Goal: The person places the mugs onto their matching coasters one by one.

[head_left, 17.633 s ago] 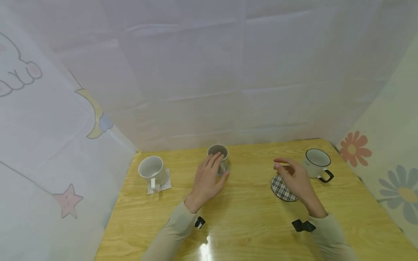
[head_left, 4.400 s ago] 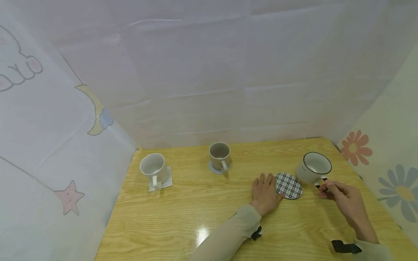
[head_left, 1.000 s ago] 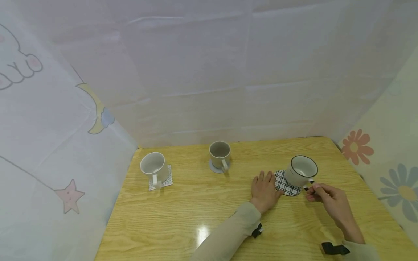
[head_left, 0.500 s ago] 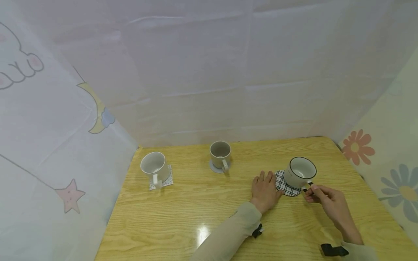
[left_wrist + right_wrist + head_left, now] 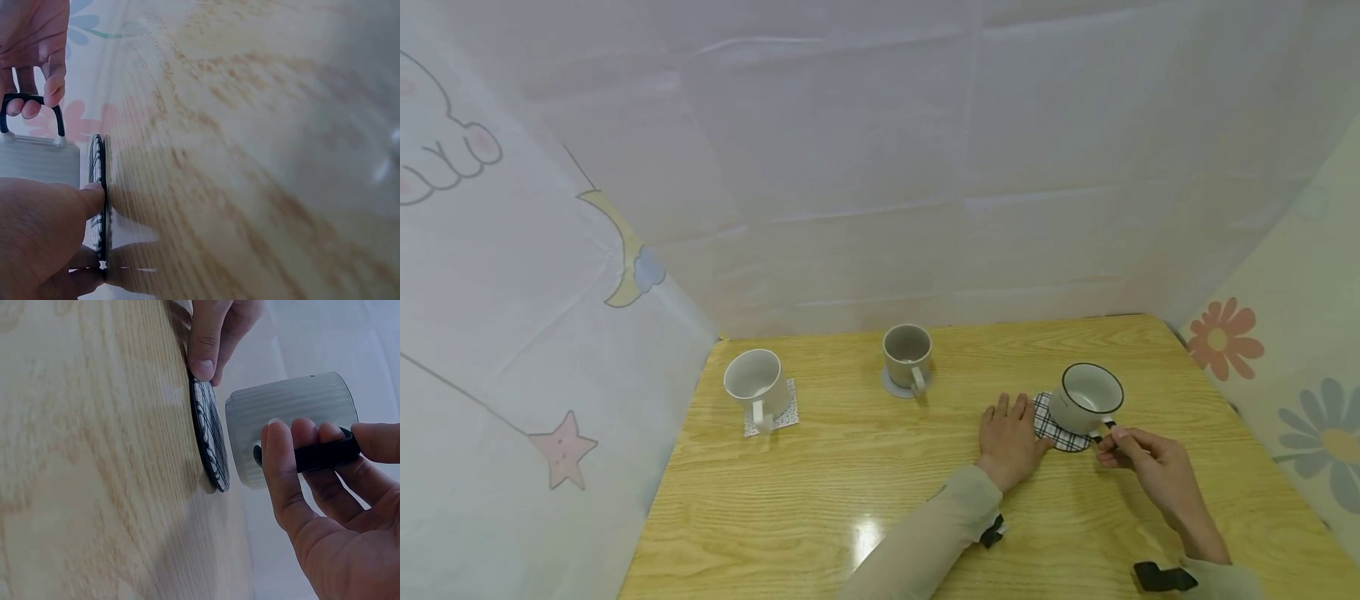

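By its black handle, my right hand (image 5: pixel 1163 475) holds a white mug with a dark rim (image 5: pixel 1081 408). Thumb and fingers are curled round that handle. The mug hangs just above a round black-and-white plaid coaster (image 5: pixel 209 434), with a thin gap under its base in both wrist views. My left hand (image 5: pixel 1009 440) lies on the table with fingers stretched out. Its thumb (image 5: pixel 205 353) touches the coaster's edge, and its fingers lie along the left side. In the head view the mug covers the coaster's right part.
A grey mug (image 5: pixel 904 367) stands on a round grey coaster (image 5: pixel 891 388) at the back middle. Farther left, a white mug (image 5: pixel 752 387) stands on a square speckled coaster (image 5: pixel 788 412). Printed sheets (image 5: pixel 850 167) wall the wooden table (image 5: pixel 790 508) at the back and sides.
My left hand has gone from the grey mug to the plaid coaster. My right hand has gripped the dark-rimmed mug and brought it left over that coaster, drifting slightly left and nearer lately.
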`<state>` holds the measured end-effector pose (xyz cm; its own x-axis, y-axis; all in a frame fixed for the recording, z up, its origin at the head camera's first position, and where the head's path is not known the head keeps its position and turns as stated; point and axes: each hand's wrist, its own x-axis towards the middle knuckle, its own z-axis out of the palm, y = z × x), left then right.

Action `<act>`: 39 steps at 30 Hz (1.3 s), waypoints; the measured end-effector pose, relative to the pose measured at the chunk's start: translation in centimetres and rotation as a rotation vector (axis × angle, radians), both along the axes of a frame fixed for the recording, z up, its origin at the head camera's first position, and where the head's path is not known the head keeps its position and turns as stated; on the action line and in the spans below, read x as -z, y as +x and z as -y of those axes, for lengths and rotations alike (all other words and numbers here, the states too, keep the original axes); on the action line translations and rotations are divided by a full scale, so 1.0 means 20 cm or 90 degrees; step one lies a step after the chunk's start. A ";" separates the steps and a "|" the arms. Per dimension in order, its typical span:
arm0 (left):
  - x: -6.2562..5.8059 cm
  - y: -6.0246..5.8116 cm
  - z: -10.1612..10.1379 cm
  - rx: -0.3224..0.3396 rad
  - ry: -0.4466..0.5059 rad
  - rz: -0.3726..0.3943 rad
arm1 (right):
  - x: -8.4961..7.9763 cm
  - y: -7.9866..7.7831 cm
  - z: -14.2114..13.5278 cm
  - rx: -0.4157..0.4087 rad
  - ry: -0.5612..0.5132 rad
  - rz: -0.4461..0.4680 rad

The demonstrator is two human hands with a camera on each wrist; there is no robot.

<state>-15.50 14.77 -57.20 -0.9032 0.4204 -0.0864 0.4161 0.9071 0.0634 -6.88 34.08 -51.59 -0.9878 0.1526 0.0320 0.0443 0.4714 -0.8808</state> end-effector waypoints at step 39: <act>-0.06 0.01 0.01 0.000 -0.004 0.015 | 0.02 -0.03 0.01 -0.033 0.024 -0.004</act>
